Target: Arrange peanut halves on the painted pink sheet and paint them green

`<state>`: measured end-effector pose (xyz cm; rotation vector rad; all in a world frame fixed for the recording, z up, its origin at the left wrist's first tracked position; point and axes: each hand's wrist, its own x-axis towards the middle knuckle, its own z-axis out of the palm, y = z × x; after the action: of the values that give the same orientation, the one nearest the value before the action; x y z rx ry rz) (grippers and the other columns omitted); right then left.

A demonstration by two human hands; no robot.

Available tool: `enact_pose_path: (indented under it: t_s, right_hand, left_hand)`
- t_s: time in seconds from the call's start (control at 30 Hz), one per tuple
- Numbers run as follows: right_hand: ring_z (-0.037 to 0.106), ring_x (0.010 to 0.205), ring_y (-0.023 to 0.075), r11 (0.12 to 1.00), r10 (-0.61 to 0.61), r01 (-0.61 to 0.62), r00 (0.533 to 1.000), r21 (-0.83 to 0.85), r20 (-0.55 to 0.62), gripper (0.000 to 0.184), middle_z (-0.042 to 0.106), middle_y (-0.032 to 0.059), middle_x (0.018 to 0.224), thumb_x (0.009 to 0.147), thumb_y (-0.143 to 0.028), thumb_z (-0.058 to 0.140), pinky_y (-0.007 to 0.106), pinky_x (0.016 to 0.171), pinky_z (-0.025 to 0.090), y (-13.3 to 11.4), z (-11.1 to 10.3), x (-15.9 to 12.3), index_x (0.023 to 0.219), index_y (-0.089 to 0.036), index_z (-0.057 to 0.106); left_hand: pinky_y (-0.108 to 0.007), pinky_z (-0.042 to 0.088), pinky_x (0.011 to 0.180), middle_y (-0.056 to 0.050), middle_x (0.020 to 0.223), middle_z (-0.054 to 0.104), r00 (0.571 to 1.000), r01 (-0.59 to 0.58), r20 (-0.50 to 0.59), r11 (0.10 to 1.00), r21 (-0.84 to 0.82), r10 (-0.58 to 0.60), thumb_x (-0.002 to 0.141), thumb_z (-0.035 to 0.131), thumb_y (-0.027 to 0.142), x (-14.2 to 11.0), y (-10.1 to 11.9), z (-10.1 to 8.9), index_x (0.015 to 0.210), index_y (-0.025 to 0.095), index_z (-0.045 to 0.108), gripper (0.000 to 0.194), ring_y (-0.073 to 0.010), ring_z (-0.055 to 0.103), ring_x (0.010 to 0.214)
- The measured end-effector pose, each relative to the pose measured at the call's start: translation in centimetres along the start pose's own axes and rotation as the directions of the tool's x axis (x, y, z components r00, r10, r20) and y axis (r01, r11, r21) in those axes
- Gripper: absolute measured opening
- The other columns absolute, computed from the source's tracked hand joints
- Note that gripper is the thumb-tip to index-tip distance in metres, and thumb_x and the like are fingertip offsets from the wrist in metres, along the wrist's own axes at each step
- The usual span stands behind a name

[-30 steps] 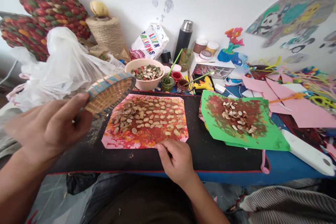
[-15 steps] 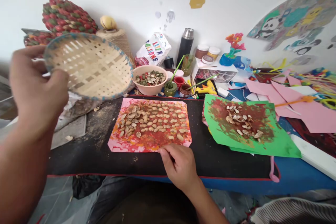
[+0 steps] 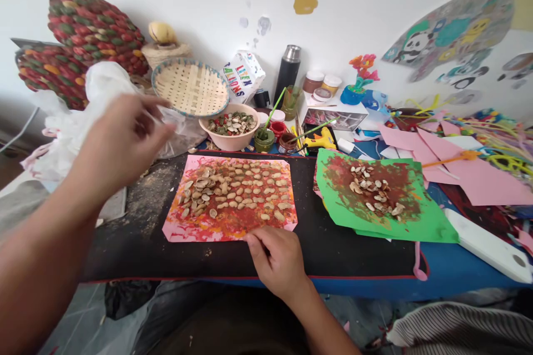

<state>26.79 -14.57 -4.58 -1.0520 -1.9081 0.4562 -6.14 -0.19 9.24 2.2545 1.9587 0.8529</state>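
Note:
My left hand [image 3: 129, 138] is empty, its fingers apart, near the white plastic bag at the left. Beyond its fingertips a round bamboo basket [image 3: 191, 87] with a blue-bound rim leans tilted at the back. My right hand [image 3: 278, 259] is curled at the lower edge of a paint-smeared pink sheet [image 3: 183, 232]; whatever its fingers hold, if anything, is hidden. On that sheet lie rows of peanuts [image 3: 254, 191] in their shells, with a heap of shell halves [image 3: 200, 191] at the left.
A green sheet [image 3: 437, 222] with brown paint and shell pieces [image 3: 377, 191] lies at right. Behind stand a bowl of painted shells [image 3: 231, 125], paint jars [image 3: 264, 140], a yellow glue gun [image 3: 322, 138] and a black flask [image 3: 287, 72]. Pink paper [image 3: 478, 177] covers the far right.
My left hand has let go of the bamboo basket, which now rests at the back beside the bowl. My right hand stays at the pink sheet's edge. The view has shifted slightly.

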Motion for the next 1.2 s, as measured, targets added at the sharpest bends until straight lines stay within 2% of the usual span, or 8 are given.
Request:
enact_pose_path:
  t_s: [0.07, 0.13, 0.23, 0.43, 0.73, 0.9, 1.13, 1.2]
  right_hand:
    - [0.077, 0.063, 0.0179, 1.000, 0.000, 0.000, 1.000, 0.014, 0.003, 0.050, 0.084, 0.0035, 0.076, 0.132, -0.037, 0.054, 0.030, 0.066, 0.049, 0.0, 0.0, -0.1, 0.090, -0.024, 0.078]
    - [0.078, 0.065, 0.0183, 1.000, 0.007, -0.007, 1.000, 0.019, 0.005, 0.049, 0.084, 0.0038, 0.077, 0.132, -0.037, 0.055, 0.029, 0.067, 0.050, 0.1, 0.0, -0.1, 0.092, -0.024, 0.079]
    - [0.080, 0.067, 0.0188, 1.000, 0.013, -0.013, 1.000, 0.019, 0.012, 0.046, 0.085, 0.0045, 0.078, 0.131, -0.036, 0.057, 0.029, 0.068, 0.052, 0.1, 0.0, -0.2, 0.094, -0.023, 0.080]
    - [0.078, 0.064, 0.0186, 1.000, 0.024, -0.024, 1.000, 0.009, -0.006, 0.049, 0.085, 0.0039, 0.076, 0.132, -0.036, 0.056, 0.031, 0.065, 0.052, 0.0, 0.0, 0.0, 0.092, -0.023, 0.080]
    - [0.083, 0.067, 0.0198, 0.999, 0.017, -0.017, 1.000, 0.038, 0.004, 0.040, 0.088, 0.0042, 0.081, 0.129, -0.031, 0.060, 0.032, 0.066, 0.054, -0.1, -0.1, 0.0, 0.096, -0.024, 0.081]
    - [0.080, 0.065, 0.0183, 0.998, 0.027, -0.027, 1.000, 0.050, -0.002, 0.049, 0.086, 0.0029, 0.078, 0.133, -0.037, 0.054, 0.032, 0.065, 0.053, -0.3, -0.1, 0.1, 0.093, -0.024, 0.080]
    - [0.080, 0.065, 0.0193, 0.997, 0.042, -0.043, 0.999, 0.061, 0.020, 0.049, 0.086, 0.0044, 0.077, 0.133, -0.039, 0.055, 0.032, 0.065, 0.053, -0.4, -0.3, 0.0, 0.095, -0.024, 0.083]
    - [0.079, 0.064, 0.0193, 0.997, 0.051, -0.052, 0.998, 0.062, 0.023, 0.048, 0.085, 0.0039, 0.075, 0.133, -0.038, 0.056, 0.032, 0.064, 0.054, -0.4, -0.3, 0.0, 0.095, -0.025, 0.083]
  left_hand:
    - [-0.043, 0.065, 0.101, -0.006, 0.115, 0.083, 0.965, -0.103, 0.239, 0.994, -0.026, 0.106, 0.115, 0.062, 0.064, -3.9, -0.6, 0.9, 0.138, 0.023, 0.083, 0.051, -0.0250, 0.073, 0.097]
    - [-0.049, 0.064, 0.108, -0.011, 0.122, 0.085, 0.917, -0.178, 0.357, 0.983, -0.040, 0.180, 0.117, 0.057, 0.062, -6.6, -1.4, 2.3, 0.131, 0.024, 0.086, 0.050, -0.0320, 0.077, 0.111]
    - [-0.055, 0.063, 0.116, -0.016, 0.134, 0.085, 0.908, -0.186, 0.380, 0.982, -0.018, 0.179, 0.120, 0.050, 0.059, -7.9, -2.9, 4.7, 0.136, 0.025, 0.087, 0.053, -0.0370, 0.078, 0.125]
    - [-0.049, 0.066, 0.112, -0.015, 0.130, 0.089, 0.906, -0.249, 0.341, 0.967, -0.052, 0.252, 0.119, 0.050, 0.074, -6.5, -4.1, 7.8, 0.127, 0.029, 0.091, 0.061, -0.0359, 0.082, 0.122]
    - [-0.045, 0.066, 0.100, -0.010, 0.117, 0.088, 0.899, -0.236, 0.373, 0.971, -0.031, 0.230, 0.115, 0.058, 0.063, -6.9, -3.4, 6.5, 0.112, 0.031, 0.086, 0.042, -0.0346, 0.083, 0.110]
    - [-0.043, 0.064, 0.099, -0.008, 0.112, 0.089, 0.866, -0.234, 0.436, 0.969, -0.076, 0.244, 0.114, 0.058, 0.057, -6.1, -2.8, 6.1, 0.105, 0.030, 0.082, 0.037, -0.0310, 0.081, 0.106]
    - [-0.042, 0.062, 0.100, -0.010, 0.116, 0.088, 0.873, -0.179, 0.444, 0.980, -0.091, 0.200, 0.116, 0.057, 0.062, -4.3, -2.4, 5.1, 0.114, 0.027, 0.082, 0.043, -0.0290, 0.079, 0.106]
    - [-0.043, 0.064, 0.103, -0.010, 0.123, 0.090, 0.839, -0.190, 0.496, 0.975, -0.118, 0.223, 0.116, 0.058, 0.061, -3.4, -2.5, 5.1, 0.122, 0.027, 0.086, 0.044, -0.0298, 0.081, 0.110]
